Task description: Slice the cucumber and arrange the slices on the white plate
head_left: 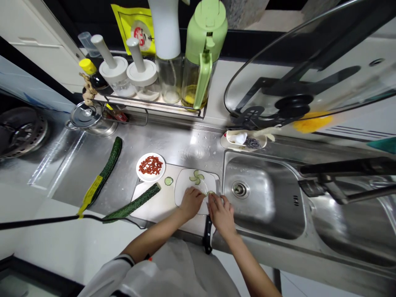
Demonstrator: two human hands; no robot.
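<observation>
Over the right side of a white square plate (181, 185), my left hand (192, 202) and my right hand (222, 212) meet with fingertips pinched around a small cucumber slice (210, 192). Fingers partly hide that slice. Several pale green cucumber slices (196, 177) lie fanned like petals towards the plate's far side. The plate rests on a white cutting board (154, 206). One round cucumber piece (168, 181) lies on the board, left of the plate. A cut cucumber (136, 203) slants across the board's left edge. Beneath my right hand, a black-handled knife (208, 233) points away from me.
A white dish (138, 173) of chopped red pieces stands behind the board. Further left lies a whole cucumber (108, 171) with yellow tape. To the right is a steel sink (262, 222) with a faucet (346, 167). Bottles and jars fill a rack (145, 103) behind.
</observation>
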